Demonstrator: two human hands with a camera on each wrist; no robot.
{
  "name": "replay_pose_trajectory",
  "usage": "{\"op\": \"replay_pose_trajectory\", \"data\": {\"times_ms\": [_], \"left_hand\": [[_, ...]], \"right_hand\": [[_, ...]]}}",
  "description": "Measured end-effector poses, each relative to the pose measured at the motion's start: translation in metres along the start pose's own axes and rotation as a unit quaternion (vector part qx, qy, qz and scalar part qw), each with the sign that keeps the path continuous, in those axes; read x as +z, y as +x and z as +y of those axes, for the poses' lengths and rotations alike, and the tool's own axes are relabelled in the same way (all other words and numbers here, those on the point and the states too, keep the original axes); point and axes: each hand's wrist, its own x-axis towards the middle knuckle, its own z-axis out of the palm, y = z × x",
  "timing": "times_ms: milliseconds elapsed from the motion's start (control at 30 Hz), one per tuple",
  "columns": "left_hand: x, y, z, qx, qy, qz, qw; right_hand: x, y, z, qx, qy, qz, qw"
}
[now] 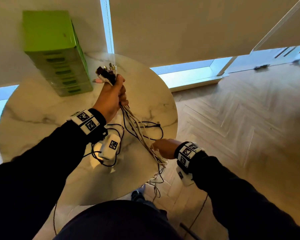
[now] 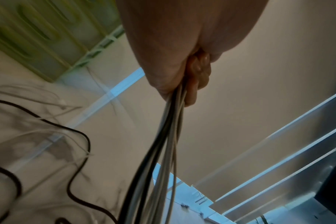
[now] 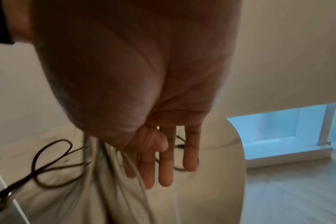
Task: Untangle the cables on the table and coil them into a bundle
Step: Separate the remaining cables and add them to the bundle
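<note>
Round marble table [image 1: 42,108], window light behind. My left hand [image 1: 112,96] fists the cables [image 1: 139,132] just below their plugs [image 1: 106,73], raised above the top. My right hand [image 1: 164,148], fingers [image 3: 164,171] straight and loose, combs the hanging strands near the table edge. Light, limp, slick cords; I judge the plug end the sure hold. Black loops trail on the marble; green drawer unit [image 1: 57,54] stands well apart.

Round table [image 1: 42,108]: polished, glossy marble-look top with grey veining. Cables [image 1: 137,129]: smooth white and matt black sheathing, with metal-tipped connectors [image 1: 107,72]. Drawer unit [image 1: 55,49]: green translucent plastic. Floor [image 1: 241,118]: matt wood laid in herringbone. Sleeves [image 1: 42,161]: dark cloth.
</note>
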Motion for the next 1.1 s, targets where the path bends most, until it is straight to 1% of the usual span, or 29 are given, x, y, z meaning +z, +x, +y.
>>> {"op": "replay_pose_trajectory", "data": {"times_ms": [67, 167, 267, 333, 400, 500, 567, 600, 633, 700, 767, 800, 833, 933, 1000, 1100], "left_hand": [[-0.015, -0.002, 0.003, 0.002, -0.004, 0.024, 1.000], [-0.035, -0.004, 0.007, 0.008, -0.005, 0.053, 0.999], [-0.050, -0.007, 0.005, 0.013, 0.001, 0.083, 0.996], [-0.056, -0.013, 0.000, 0.010, -0.004, 0.106, 0.994], [-0.062, -0.021, -0.006, 0.005, -0.011, 0.128, 0.992], [-0.068, -0.029, -0.016, -0.009, -0.016, 0.152, 0.988], [-0.072, -0.031, -0.021, -0.013, -0.017, 0.165, 0.986], [-0.073, -0.032, -0.023, -0.014, -0.014, 0.171, 0.985], [-0.075, -0.032, -0.025, -0.014, -0.011, 0.180, 0.984], [-0.078, -0.033, -0.028, -0.012, -0.005, 0.191, 0.982], [-0.082, -0.032, -0.031, -0.010, -0.014, 0.195, 0.981], [-0.083, -0.029, -0.033, -0.011, -0.019, 0.196, 0.980], [-0.084, -0.027, -0.034, -0.016, -0.023, 0.200, 0.979], [-0.083, -0.018, -0.039, -0.047, -0.035, 0.223, 0.973], [-0.081, -0.012, -0.042, -0.079, -0.042, 0.229, 0.969], [-0.076, -0.007, -0.041, -0.123, -0.031, 0.209, 0.970]], "right_hand": [[-0.024, 0.012, 0.004, 0.003, -0.009, 0.005, 1.000], [-0.053, 0.039, 0.005, -0.011, -0.008, 0.054, 0.998], [-0.072, 0.069, -0.011, -0.061, 0.002, 0.101, 0.993], [-0.076, 0.089, -0.027, -0.103, 0.005, 0.087, 0.991], [-0.075, 0.106, -0.045, -0.145, -0.013, 0.046, 0.988], [-0.067, 0.134, -0.061, -0.172, -0.073, -0.018, 0.982], [-0.064, 0.152, -0.064, -0.186, -0.105, -0.032, 0.976], [-0.067, 0.156, -0.064, -0.198, -0.106, -0.023, 0.974], [-0.074, 0.160, -0.066, -0.218, -0.090, -0.003, 0.972], [-0.093, 0.159, -0.069, -0.269, -0.010, 0.056, 0.961], [-0.118, 0.154, -0.077, -0.308, 0.083, 0.117, 0.940], [-0.130, 0.151, -0.080, -0.316, 0.132, 0.136, 0.930], [-0.141, 0.146, -0.085, -0.324, 0.184, 0.143, 0.917], [-0.164, 0.130, -0.097, -0.353, 0.309, 0.131, 0.873], [-0.171, 0.121, -0.101, -0.374, 0.356, 0.118, 0.848], [-0.172, 0.112, -0.103, -0.398, 0.379, 0.111, 0.828]]}}
